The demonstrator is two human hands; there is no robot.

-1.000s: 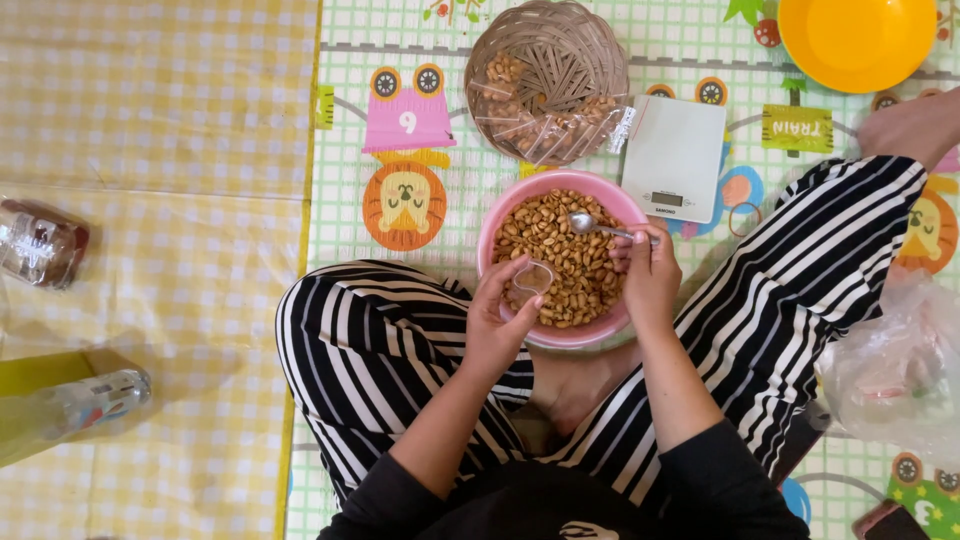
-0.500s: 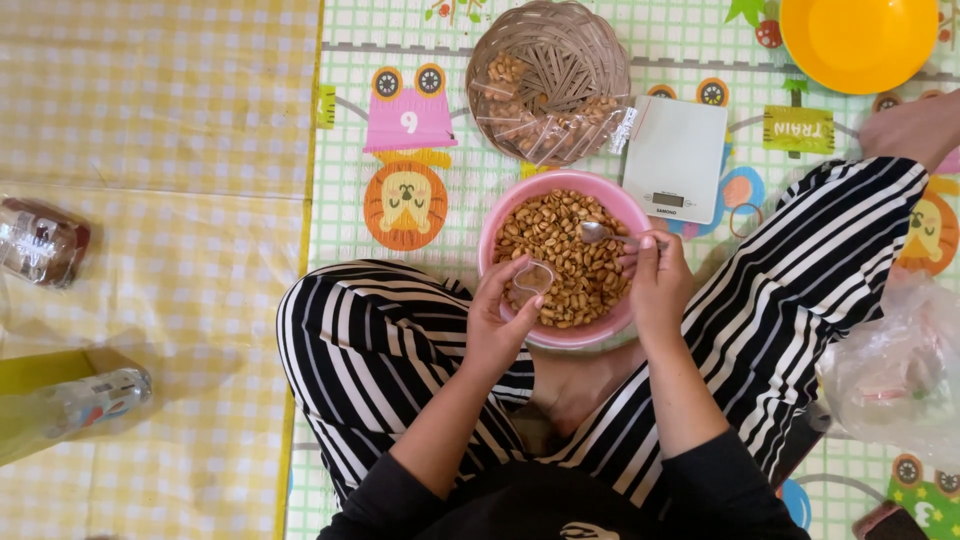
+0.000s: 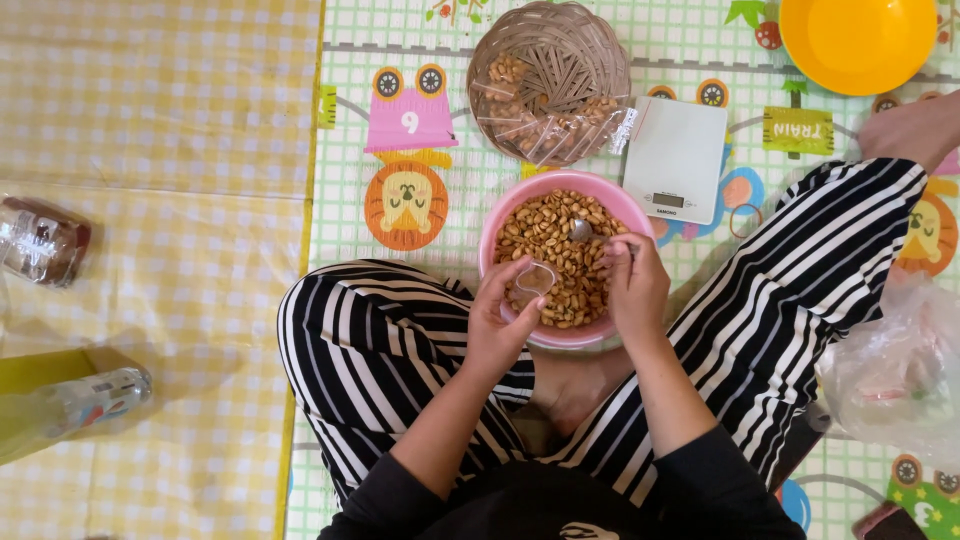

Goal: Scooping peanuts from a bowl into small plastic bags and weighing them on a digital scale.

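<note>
We sat cross-legged on the play mat (image 3: 420,300) with the pink bowl (image 3: 500,232) of peanuts (image 3: 545,235) just in front of our shins. Our left hand (image 3: 500,320) was curled around a small clear bag (image 3: 535,280), fingertips pinching its mouth open over the near edge of the bowl. Our right hand (image 3: 632,285) was closed on the handle of a metal spoon (image 3: 582,230), whose bowl lay among the nuts.

To do this scoop well, we judged that the bag's mouth needed to stay wide and directly above the bowl — so any nut that slipped would drop back among the rest and not onto the mat. A modest spoonful seemed wiser than a heaped one, since the opening looked narrow against the spoon. We thought the spoon should tip slowly at the rim of the bag, with the left fingers kept clear of the pour.

The white kitchen scale (image 3: 675,158) stood just beyond the bowl, and the wicker basket (image 3: 548,80) behind it held filled bags — both within easy reach. An orange bowl (image 3: 858,40) sat well apart at the far right
</note>
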